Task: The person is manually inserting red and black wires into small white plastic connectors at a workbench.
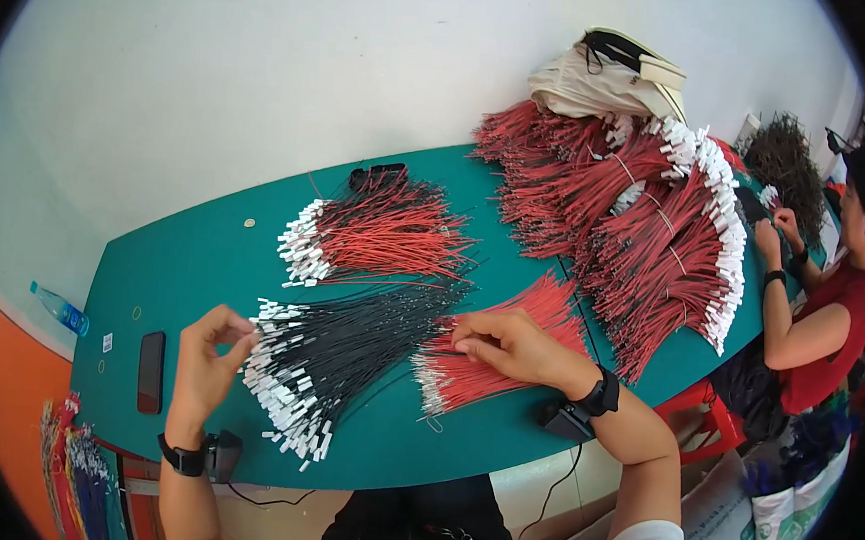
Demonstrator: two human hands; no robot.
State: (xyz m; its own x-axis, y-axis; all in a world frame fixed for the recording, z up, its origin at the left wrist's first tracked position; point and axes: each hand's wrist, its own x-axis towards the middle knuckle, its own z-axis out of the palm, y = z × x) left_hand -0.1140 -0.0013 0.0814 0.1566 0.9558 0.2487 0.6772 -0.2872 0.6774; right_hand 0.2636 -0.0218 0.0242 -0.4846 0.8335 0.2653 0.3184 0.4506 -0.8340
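On the green table, black wires (368, 331) with white connectors at one end lie fanned in front of me. My left hand (208, 360) is at the connector end, thumb and index finger pinched beside the white connectors (283, 400); whatever is between them is too small to make out. Over a bundle of red wires (550, 313) rests my right hand (522, 349), its fingers curled and pinched near the tips of the black wires. Its grip is too fine to tell what it holds. Behind lies a pile of red and black wires (395, 232) with white connectors.
A large heap of tied red wire bundles (636, 234) fills the right side, a beige bag (606, 82) on top. A phone (151, 371) and a plastic bottle (61, 309) lie left. A co-worker in red (819, 337) sits at right. Sacks (726, 521) stand below.
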